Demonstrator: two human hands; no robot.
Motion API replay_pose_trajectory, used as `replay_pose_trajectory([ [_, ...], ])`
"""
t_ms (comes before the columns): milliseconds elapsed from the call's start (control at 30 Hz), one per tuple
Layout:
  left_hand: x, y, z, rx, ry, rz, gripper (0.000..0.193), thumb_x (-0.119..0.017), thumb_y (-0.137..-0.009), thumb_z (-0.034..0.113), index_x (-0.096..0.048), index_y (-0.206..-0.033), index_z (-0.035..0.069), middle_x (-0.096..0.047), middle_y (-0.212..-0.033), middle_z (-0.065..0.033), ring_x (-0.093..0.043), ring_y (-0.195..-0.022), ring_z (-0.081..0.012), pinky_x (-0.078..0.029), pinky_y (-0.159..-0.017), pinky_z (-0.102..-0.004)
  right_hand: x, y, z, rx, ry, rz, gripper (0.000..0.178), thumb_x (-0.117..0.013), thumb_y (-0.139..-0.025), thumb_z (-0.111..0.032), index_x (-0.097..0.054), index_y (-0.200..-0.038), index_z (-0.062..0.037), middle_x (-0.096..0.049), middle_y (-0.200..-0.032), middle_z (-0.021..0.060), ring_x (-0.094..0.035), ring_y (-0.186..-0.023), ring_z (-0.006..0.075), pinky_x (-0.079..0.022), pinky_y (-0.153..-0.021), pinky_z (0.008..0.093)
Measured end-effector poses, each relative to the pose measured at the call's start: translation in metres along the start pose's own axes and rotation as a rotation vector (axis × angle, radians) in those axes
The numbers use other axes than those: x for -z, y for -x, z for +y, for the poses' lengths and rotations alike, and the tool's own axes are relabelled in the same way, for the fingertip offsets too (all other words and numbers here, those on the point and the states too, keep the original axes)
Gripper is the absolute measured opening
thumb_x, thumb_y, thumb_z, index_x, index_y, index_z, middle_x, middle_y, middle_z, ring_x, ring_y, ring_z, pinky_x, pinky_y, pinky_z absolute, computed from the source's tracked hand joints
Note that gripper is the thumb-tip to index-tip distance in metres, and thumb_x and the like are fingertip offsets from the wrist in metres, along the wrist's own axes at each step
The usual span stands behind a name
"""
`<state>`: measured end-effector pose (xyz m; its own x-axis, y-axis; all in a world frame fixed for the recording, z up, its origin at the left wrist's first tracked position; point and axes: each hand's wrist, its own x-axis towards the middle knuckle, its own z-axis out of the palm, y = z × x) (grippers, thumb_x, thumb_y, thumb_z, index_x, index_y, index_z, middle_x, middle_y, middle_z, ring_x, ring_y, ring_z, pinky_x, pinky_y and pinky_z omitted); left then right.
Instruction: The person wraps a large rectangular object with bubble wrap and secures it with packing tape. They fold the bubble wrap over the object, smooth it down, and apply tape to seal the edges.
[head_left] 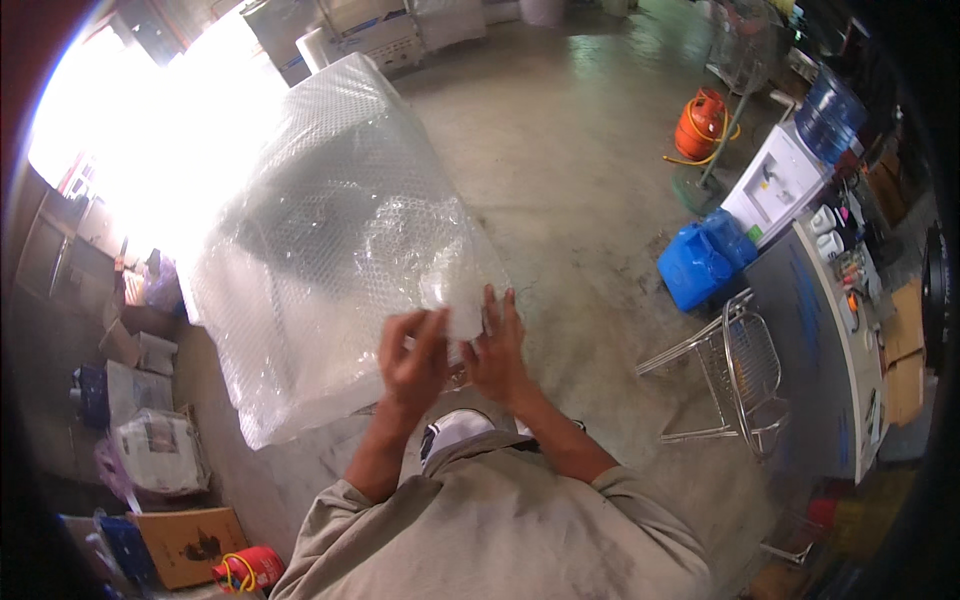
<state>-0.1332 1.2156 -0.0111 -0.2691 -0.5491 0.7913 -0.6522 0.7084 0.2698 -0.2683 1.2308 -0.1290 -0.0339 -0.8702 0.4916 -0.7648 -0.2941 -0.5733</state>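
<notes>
A workshop, by its bare concrete floor (pixel 560 190), orange gas cylinder (pixel 697 130) at two o'clock, work desk (pixel 815 370) at three and cardboard box (pixel 180 532) near eight. The glare (pixel 150 110) at ten is possibly an open doorway.

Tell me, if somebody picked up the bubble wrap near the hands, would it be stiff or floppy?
Probably floppy: the bubble wrap looks creased and wrinkly, with an uneven edge. It's likely light for its size, since it looks like thin, see-through plastic with small bubbles. It may be a bit slippery too, because its surface shines.
</notes>
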Motion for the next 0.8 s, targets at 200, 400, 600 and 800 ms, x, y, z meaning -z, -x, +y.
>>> replay_pose_trajectory([
  [200, -0.038, 0.014, 0.013, -0.133, 0.128, -0.069, 0.049, -0.078, -0.066, -0.006, -0.077, -0.114, 0.004, -0.067, -0.092, -0.0084, -0.061, -0.077, -0.0227, -0.052, -0.068, -0.0347, -0.024, 0.004, 0.002, 0.152, 0.142, -0.026, 0.058, -0.067, -0.091, -0.026, -0.052, -0.137, 0.0058, -0.031, -0.161, 0.0298, -0.022, -0.153, 0.0482, -0.023, -0.117, 0.0679],
  [400, -0.031, 0.022, 0.003, -0.147, 0.195, 0.055, 0.054, -0.08, -0.064, -0.005, -0.077, -0.116, 0.006, -0.068, -0.086, -0.0067, -0.059, -0.072, -0.021, -0.049, -0.066, -0.0332, -0.025, 0.019, 0.013, -0.144, -0.197, 0.335, 0.056, -0.061, -0.096, -0.023, -0.045, -0.138, 0.0117, -0.049, -0.144, 0.0288, -0.04, -0.142, 0.0449, -0.022, -0.123, 0.0573],
  [600, -0.057, 0.025, 0.001, -0.147, 0.245, -0.038, 0.053, -0.081, -0.062, -0.005, -0.078, -0.114, 0.006, -0.067, -0.085, -0.0054, -0.058, -0.072, -0.0215, -0.048, -0.066, -0.0344, -0.143, 0.052, 0.0, -0.203, 0.842, 0.207, 0.053, -0.061, -0.098, -0.017, -0.044, -0.142, 0.0096, -0.051, -0.141, 0.0282, -0.045, -0.138, 0.0424, -0.032, -0.117, 0.0515],
  [800, -0.079, 0.035, -0.027, -0.199, 0.164, -0.294, 0.051, -0.076, -0.067, 0.004, -0.076, -0.118, 0.007, -0.064, -0.087, -0.0048, -0.057, -0.077, -0.0233, -0.047, -0.068, -0.037, -0.122, 0.039, -0.009, -0.355, 0.07, 0.231, 0.042, -0.064, -0.098, -0.014, -0.055, -0.133, 0.0061, -0.056, -0.135, 0.0267, -0.059, -0.123, 0.0352, -0.048, -0.105, 0.0448],
])
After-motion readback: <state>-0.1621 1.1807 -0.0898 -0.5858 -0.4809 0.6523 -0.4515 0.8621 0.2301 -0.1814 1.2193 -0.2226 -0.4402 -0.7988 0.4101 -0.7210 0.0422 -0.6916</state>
